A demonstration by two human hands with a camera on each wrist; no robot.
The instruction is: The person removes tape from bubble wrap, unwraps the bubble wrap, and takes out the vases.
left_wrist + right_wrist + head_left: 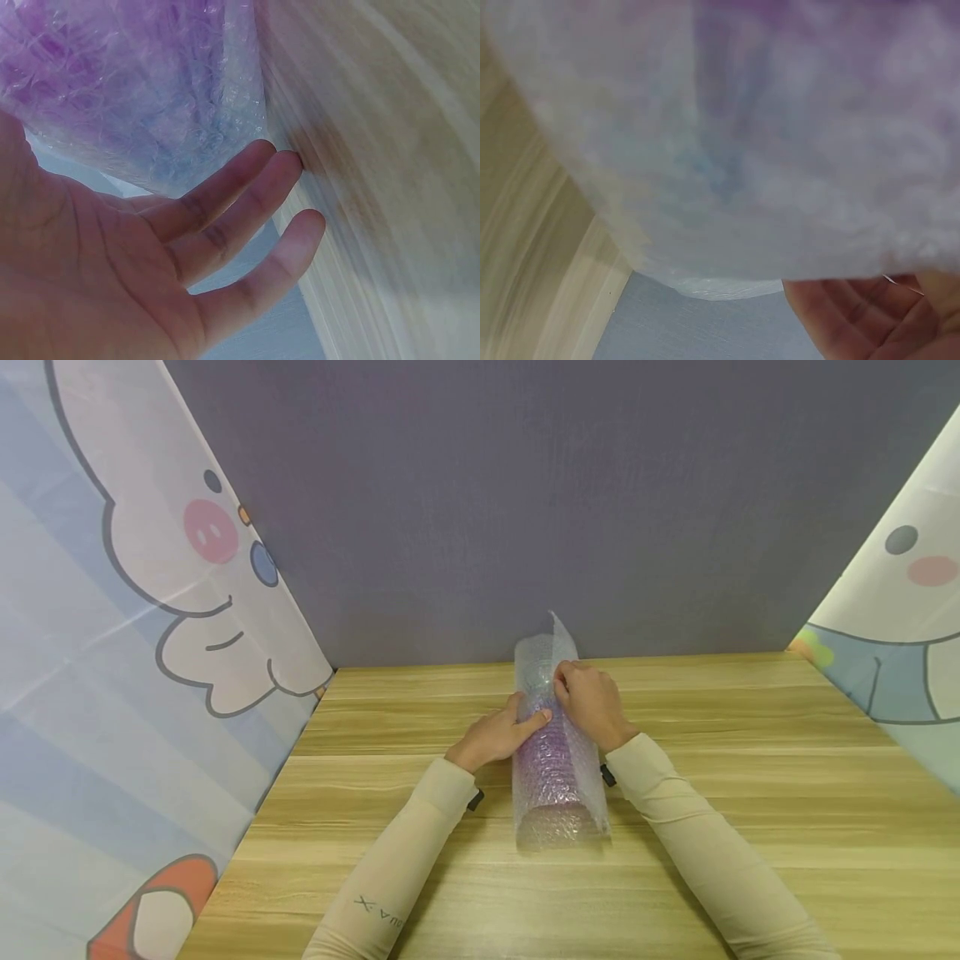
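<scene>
A roll of clear bubble wrap (pixel 562 822) lies lengthwise on the wooden table, wound around something purple and bluish (pixel 546 758) whose kind is hidden by the layers. At its left side is my left hand (pixel 495 735), with the thumb laid on top of the roll. The left wrist view shows the other fingers (pixel 259 289) fairly straight, extended beside the wrap near the tabletop. My right hand (pixel 592 700) pinches the loose upper flap of bubble wrap, which stands up along the right side. In the right wrist view the wrap (pixel 727 202) covers much of that hand.
The wooden tabletop (pixel 750 760) extends to both sides of the roll. A dark grey panel (pixel 525 510) rises at the back edge, close to the roll's far end. Cartoon-printed sheets (pixel 112 635) hang at the left and right.
</scene>
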